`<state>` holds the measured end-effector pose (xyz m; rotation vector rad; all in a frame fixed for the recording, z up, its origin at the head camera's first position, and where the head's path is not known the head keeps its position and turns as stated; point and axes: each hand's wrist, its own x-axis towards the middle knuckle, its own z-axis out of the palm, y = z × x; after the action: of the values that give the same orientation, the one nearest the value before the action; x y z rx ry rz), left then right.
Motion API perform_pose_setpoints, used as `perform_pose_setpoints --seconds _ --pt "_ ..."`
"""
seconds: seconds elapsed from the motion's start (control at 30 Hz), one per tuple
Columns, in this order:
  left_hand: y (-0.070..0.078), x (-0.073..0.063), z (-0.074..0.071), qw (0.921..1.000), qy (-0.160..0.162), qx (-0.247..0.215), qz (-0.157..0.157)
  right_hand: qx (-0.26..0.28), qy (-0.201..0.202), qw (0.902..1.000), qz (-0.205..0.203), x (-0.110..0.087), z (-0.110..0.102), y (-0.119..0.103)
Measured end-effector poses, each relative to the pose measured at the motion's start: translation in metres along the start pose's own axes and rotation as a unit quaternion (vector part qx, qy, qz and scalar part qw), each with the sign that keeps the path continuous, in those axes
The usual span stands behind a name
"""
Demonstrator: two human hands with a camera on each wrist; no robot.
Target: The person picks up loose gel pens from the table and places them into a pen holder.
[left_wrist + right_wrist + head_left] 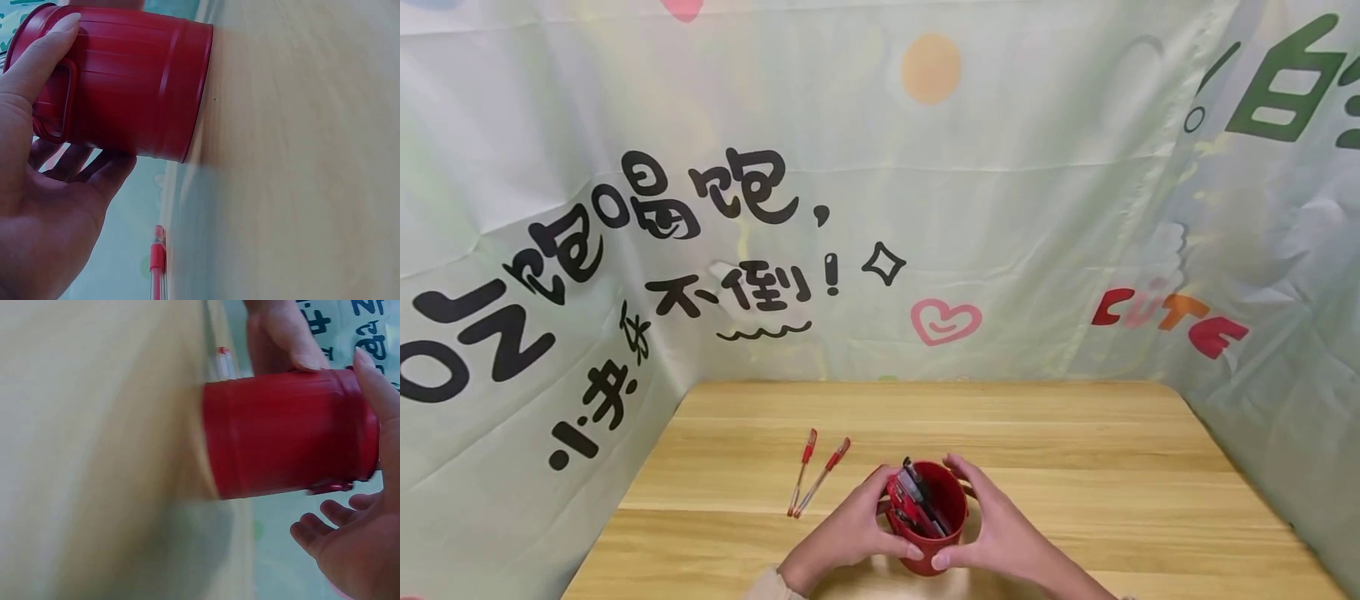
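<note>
A red bucket-shaped pen holder (951, 500) with small side handles is between both hands near the table's front. Several pens (917, 500), red and dark, lean inside it to the left. My left hand (850, 527) grips its left side, thumb in front and fingers curled behind; the left wrist view shows the thumb over the red wall (125, 81) by a handle. On the opposite side my right hand (1000, 525) curves round it, thumb on the front and forefinger near the back rim. In the right wrist view its other fingers (312, 531) look apart from the wall.
Two clear pens with red caps (808, 446) (838, 452) lie on the wooden table (1037, 433), left of and behind the holder. Printed cloth walls (1015, 250) enclose the table at the back and both sides.
</note>
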<state>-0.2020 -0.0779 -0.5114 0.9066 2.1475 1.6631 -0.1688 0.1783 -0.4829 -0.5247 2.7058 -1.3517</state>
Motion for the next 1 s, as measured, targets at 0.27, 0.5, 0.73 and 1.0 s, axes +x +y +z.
perform_pose_setpoints --seconds 0.27,0.5,0.73,1.0 --pt "0.0 0.001 -0.001 0.9998 0.003 0.013 0.013 0.035 -0.012 0.999 0.026 -0.002 0.016 0.008" --pt "0.002 0.002 -0.001 1.0 -0.002 0.007 0.004 0.1 -0.009 0.9934 0.056 -0.002 0.022 0.01" --pt "0.002 0.001 -0.001 0.9999 0.0 0.01 0.006 0.12 -0.004 0.9913 0.053 -0.001 0.024 0.011" --pt "0.005 0.0 -0.001 0.9996 -0.001 0.03 0.002 0.109 -0.008 0.9931 0.041 -0.001 0.024 0.012"
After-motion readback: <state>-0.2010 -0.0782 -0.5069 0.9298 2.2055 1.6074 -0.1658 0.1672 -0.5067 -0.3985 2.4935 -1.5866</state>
